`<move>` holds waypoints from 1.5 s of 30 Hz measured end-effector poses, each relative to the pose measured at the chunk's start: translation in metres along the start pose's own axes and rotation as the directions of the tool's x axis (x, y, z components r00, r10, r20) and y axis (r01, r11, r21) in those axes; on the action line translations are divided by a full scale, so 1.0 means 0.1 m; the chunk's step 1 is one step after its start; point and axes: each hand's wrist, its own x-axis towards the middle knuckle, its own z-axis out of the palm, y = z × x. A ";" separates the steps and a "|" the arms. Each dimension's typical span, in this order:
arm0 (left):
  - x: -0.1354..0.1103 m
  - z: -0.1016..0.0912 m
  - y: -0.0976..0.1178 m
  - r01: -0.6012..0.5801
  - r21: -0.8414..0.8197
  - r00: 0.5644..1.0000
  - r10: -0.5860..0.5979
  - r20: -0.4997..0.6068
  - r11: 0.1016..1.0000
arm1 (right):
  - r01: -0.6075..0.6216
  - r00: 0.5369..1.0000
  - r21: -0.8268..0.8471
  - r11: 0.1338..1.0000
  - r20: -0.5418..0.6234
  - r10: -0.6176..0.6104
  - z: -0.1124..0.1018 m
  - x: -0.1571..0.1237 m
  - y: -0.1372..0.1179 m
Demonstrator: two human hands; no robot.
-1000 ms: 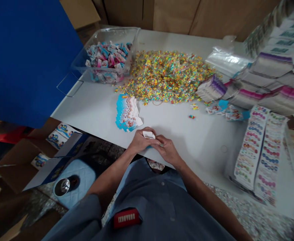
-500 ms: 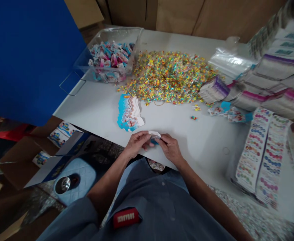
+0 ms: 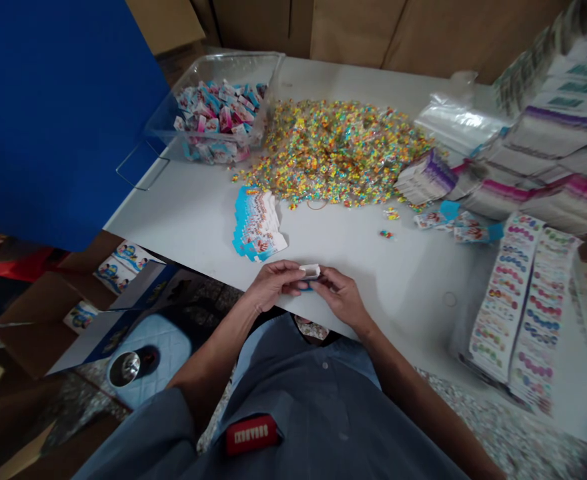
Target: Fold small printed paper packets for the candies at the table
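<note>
My left hand (image 3: 273,283) and my right hand (image 3: 341,297) meet at the near edge of the white table (image 3: 198,213). Both pinch one small white and blue box (image 3: 309,272) between their fingertips, the left from the left end, the right from the right end. Just beyond my left hand lies a fanned stack of flat blue printed cards (image 3: 256,223). Farther back spreads a wide heap of small multicoloured candies (image 3: 336,150).
A clear plastic bin (image 3: 218,110) of pink and blue small boxes stands at the back left. Stacks of flat cartons (image 3: 538,160) and sticker sheets (image 3: 518,300) fill the right side. A blue panel (image 3: 58,113) rises at left; open cardboard boxes (image 3: 88,300) sit on the floor.
Both hands have lifted the small box slightly and turned it; its white face now points more to the right. The hands stay at the same spot on the table edge.
</note>
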 end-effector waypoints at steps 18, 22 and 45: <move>0.10 0.08 -0.07 0.000 0.107 1.000 -0.001 0.012 0.994 | -0.333 0.941 0.354 0.874 0.071 0.330 -0.22 0.15 -0.07; 0.14 0.12 -0.08 -0.022 0.154 0.999 0.015 0.047 0.988 | -0.361 0.929 0.407 0.839 0.078 0.362 -0.24 0.16 -0.05; 0.09 0.05 -0.17 -0.534 0.481 0.843 0.483 0.238 0.695 | 0.127 0.990 -0.010 0.992 -0.056 -0.127 -0.23 0.12 0.01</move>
